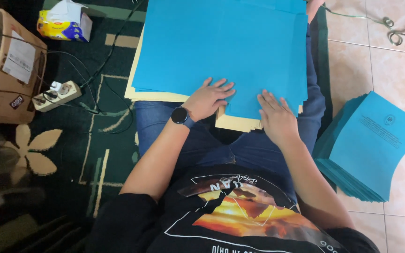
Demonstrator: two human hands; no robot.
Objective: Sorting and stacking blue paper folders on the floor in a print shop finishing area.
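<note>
**Squaring the blue sheets on the lap**

We start with the biggest thing: the wide stack of bright blue paper sheets (221, 51) spreads across our thighs, reaching well ahead of both hands, with cream card sheets (155, 95) showing beneath its left and near edges. Our left hand (207, 99) lies flat on the near edge of the blue stack, fingers spread and pointing forward, clamped on nothing. Our right hand (276, 118) rests just beside it to the right, palm down over the stepped, uneven near corner, fingers together and likewise gripping nothing.

To do this well, we judge that both palms should press evenly while the fingertips nudge the fanned edges flush, working from the near corner outward so the sheets do not crease.

Well to the right of the right hand, a second, curved pile of blue printed sheets (371, 145) sits on the pale floor tiles (399, 75). Far left of the left hand lie a brown cardboard box (5, 70), a white power strip (57, 95) and a yellow tissue pack (64, 21). A black wristwatch (181, 115) sits behind the left hand.
</note>
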